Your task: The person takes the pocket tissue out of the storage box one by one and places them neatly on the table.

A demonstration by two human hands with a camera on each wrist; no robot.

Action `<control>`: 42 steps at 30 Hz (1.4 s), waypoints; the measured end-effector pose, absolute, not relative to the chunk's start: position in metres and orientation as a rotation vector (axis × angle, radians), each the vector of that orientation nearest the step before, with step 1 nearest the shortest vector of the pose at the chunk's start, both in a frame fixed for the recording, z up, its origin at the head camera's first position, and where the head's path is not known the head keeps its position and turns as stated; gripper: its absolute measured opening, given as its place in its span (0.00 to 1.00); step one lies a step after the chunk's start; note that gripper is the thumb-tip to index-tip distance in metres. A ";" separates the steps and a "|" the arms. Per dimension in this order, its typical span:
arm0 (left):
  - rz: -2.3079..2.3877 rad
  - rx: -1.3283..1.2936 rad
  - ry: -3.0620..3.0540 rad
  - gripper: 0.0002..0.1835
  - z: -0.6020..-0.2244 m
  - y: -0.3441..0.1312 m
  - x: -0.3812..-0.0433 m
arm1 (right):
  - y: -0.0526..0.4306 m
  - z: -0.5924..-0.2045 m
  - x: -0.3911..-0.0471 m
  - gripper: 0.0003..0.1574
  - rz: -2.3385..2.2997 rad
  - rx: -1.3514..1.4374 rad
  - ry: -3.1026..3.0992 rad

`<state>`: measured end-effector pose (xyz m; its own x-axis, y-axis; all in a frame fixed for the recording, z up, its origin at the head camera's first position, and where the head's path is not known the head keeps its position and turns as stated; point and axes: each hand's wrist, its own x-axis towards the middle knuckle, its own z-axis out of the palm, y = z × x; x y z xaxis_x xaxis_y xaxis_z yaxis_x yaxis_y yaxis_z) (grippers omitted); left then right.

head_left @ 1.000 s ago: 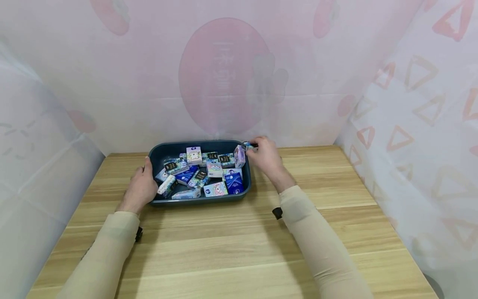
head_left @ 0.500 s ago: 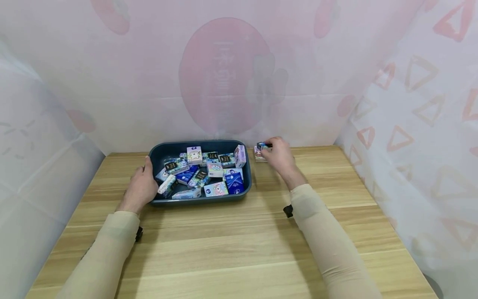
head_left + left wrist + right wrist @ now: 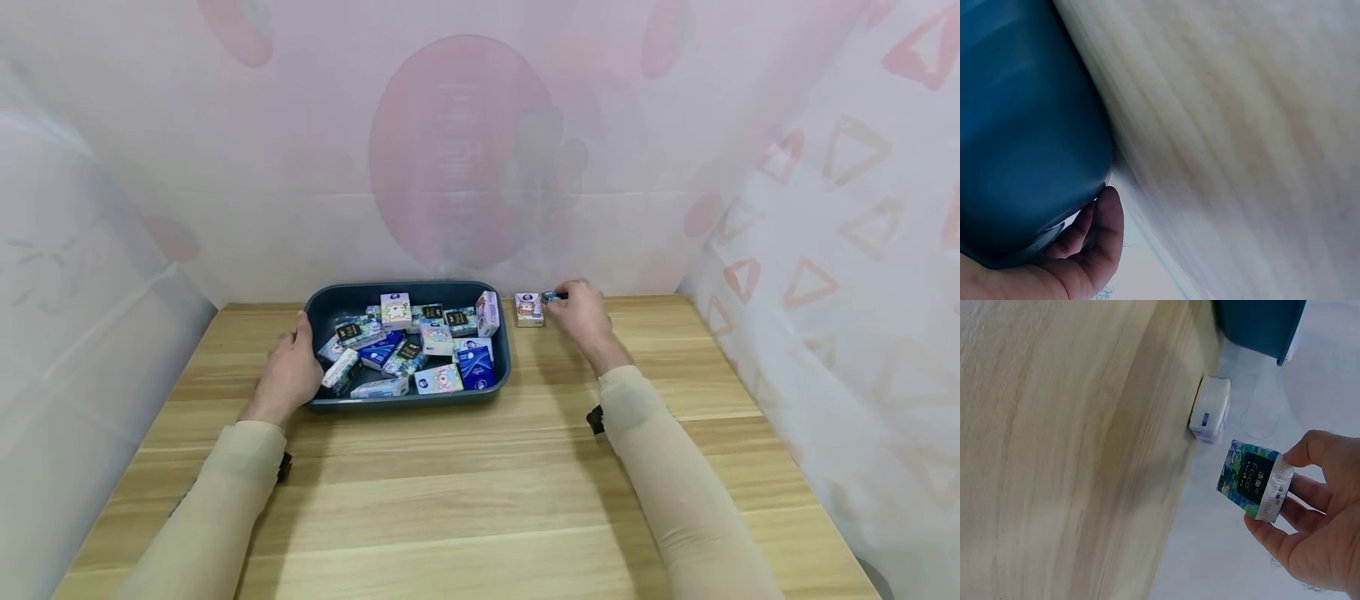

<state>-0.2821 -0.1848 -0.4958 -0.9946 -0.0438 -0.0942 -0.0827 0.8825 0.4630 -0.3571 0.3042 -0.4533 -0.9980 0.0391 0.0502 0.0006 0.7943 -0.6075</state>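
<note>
A dark blue plastic bin (image 3: 408, 403) stands at the back of the wooden table, filled with several small tissue packs. At its left end my left hand (image 3: 285, 371) grips the wall, thumb along the rim and fingers curled outside, as the left wrist view also shows. To the right of the bin, my right hand (image 3: 583, 317) pinches a floral tissue pack (image 3: 1250, 478) with a black label between thumb and fingers. This pack hangs in the air in the right wrist view. Between hand and bin, a pink-and-white tissue pack (image 3: 528, 310) lies on the table.
Inside the bin, floral packs (image 3: 360, 332), blue packs (image 3: 476, 368) and cartoon-printed packs (image 3: 395, 311) lie jumbled. A printed white cloth wall (image 3: 622, 242) rises behind the table's back edge, with more cloth on both sides.
My right hand has moved right with the floral tissue pack, from the bin's right rim past the pink-and-white pack, which has come into sight. The left hand keeps its hold on the bin.
</note>
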 end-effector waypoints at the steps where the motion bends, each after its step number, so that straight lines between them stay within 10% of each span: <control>1: 0.739 -0.099 2.971 0.51 -0.496 -0.185 -0.282 | 0.306 -0.454 -0.358 0.28 0.980 -0.031 -2.924; 42: 0.767 -0.116 2.957 0.51 -0.495 -0.185 -0.282 | 0.305 -0.475 -0.372 0.24 0.590 0.137 -3.136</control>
